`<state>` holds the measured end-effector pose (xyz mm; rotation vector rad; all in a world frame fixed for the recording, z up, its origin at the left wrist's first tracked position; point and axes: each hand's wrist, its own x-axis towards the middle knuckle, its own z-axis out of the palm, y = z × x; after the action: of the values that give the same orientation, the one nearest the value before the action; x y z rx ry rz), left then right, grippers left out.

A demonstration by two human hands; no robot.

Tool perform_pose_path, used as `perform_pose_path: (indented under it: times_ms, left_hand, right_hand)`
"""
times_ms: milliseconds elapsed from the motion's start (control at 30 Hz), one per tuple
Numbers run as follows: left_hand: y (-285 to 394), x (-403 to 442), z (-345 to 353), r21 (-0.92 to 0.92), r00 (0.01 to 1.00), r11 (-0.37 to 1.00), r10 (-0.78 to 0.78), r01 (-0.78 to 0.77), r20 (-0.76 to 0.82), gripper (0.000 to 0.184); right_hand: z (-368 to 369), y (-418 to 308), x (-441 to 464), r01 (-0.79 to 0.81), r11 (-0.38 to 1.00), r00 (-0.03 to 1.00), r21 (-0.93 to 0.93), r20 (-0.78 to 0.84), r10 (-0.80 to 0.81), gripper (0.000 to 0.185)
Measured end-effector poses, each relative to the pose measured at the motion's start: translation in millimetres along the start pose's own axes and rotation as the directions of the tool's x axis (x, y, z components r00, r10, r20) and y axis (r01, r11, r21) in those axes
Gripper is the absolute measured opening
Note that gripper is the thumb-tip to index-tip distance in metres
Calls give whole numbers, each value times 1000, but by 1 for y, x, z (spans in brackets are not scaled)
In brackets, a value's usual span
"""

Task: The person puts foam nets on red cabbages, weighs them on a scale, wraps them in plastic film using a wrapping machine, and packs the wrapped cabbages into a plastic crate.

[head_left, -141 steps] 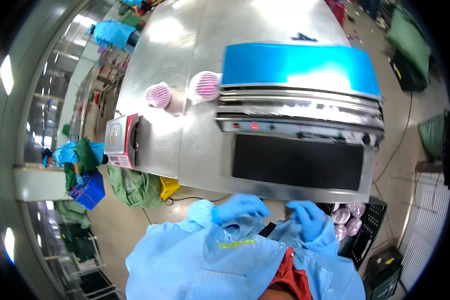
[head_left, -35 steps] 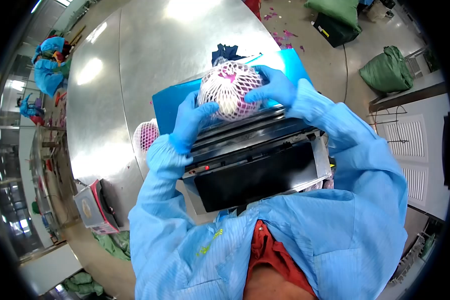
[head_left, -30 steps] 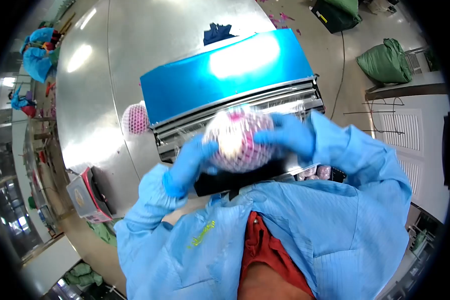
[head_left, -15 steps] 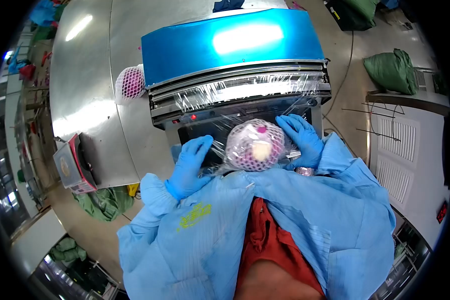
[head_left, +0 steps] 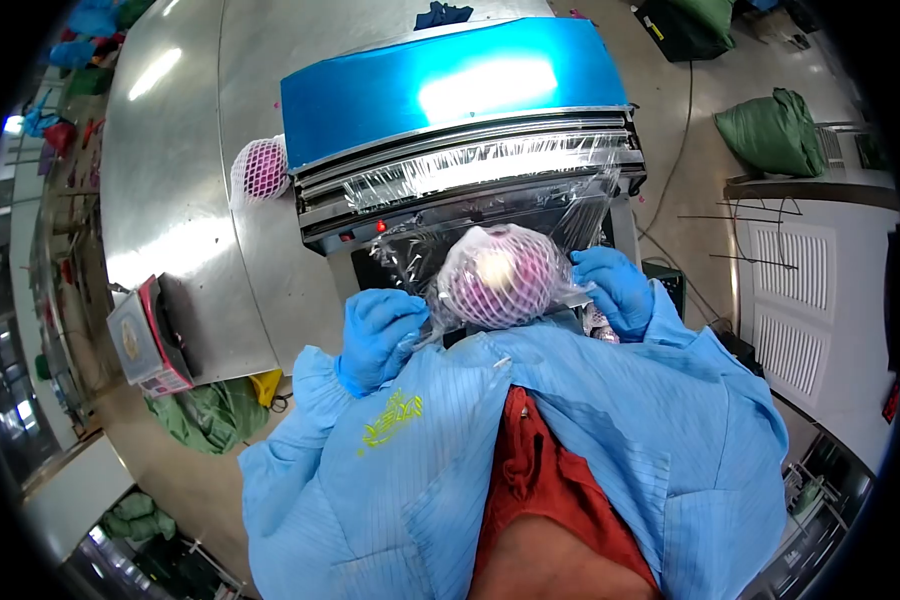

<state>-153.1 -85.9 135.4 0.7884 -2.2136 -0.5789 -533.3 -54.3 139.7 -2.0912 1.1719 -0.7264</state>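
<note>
In front of my chest is a round pink-and-cream piece of produce [head_left: 500, 275] in a white foam net; I cannot tell its exact kind. Clear cling film [head_left: 405, 250] stretches around it and up to the wrapping machine [head_left: 450, 110]. My left hand [head_left: 382, 340], in a blue glove, is closed on the film to the left of the netted bundle. On the other side, my gloved right hand [head_left: 615, 290] pinches the film near the bundle's right edge.
Another netted pink item [head_left: 262, 168] lies on the metal table [head_left: 185, 320], left of the machine. A red-and-grey box [head_left: 150, 335] stands at the table's left edge. Green sacks [head_left: 770, 132] and a cable [head_left: 682, 160] are to the right.
Both hands have gone from spread fingers to curled, gripping the film. The netted bundle has turned and shifted slightly up and left.
</note>
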Motion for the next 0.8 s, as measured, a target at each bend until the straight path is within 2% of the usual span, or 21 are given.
perform_pose_path:
  times_ms: [33,67,133,167,200,267,300,400,433,467,533,600,633,667,800]
  left_hand:
    - [3,-1,0,-125,996,988,-88,86,-18,17]
    - [6,-2,-1,-248,984,954,-178,166,-25,14]
    - [29,22,-4,-492,831,756,-546,433,-108,16]
    - [30,28,3,-706,677,515,-733,487,-67,19]
    - [28,33,8,-860,499,231,-866,456,33,24]
    - [9,19,25,-893,369,154,-929,424,15,27]
    - [3,12,33,-907,295,113,-955,405,12,29]
    - [-15,4,53,-825,111,173,-985,538,-134,33]
    - [-36,-19,72,-614,294,455,-889,645,-350,33]
    - [-34,-12,78,-434,413,608,-784,665,-465,30]
    - [-32,0,88,-108,614,756,-597,645,-516,22]
    - [-24,15,100,53,760,829,-483,557,-435,16]
    - [-22,22,107,43,800,871,-428,489,-421,13]
    - [-23,28,114,-45,814,898,-418,438,-405,10]
    - [-26,42,119,-384,868,859,-443,339,-224,9]
  right_hand:
    - [-5,-9,7,1,1000,997,-6,-75,-1,12]
    - [-15,-24,13,-144,986,988,83,-52,148,11]
    - [-29,-51,21,-420,873,904,247,30,426,14]
    - [-16,-54,24,-580,584,731,567,45,681,23]
    - [-7,-48,20,-545,646,750,535,-34,661,23]
    - [14,-30,16,-476,755,776,452,-188,602,25]
    - [18,-24,12,-517,761,752,393,-216,623,24]
    - [36,1,4,-621,770,689,144,-368,624,23]
    - [44,10,0,-675,738,680,11,-379,628,20]
    - [48,13,3,-697,711,694,-97,-342,634,18]
    - [57,15,10,-703,640,711,-311,-268,650,17]
    - [62,9,18,-653,628,747,-423,-221,627,17]
    - [65,8,24,-621,657,776,-427,-222,590,17]
    - [69,9,30,-586,690,807,-425,-230,544,16]
    - [83,12,40,-496,808,860,-318,-309,407,16]
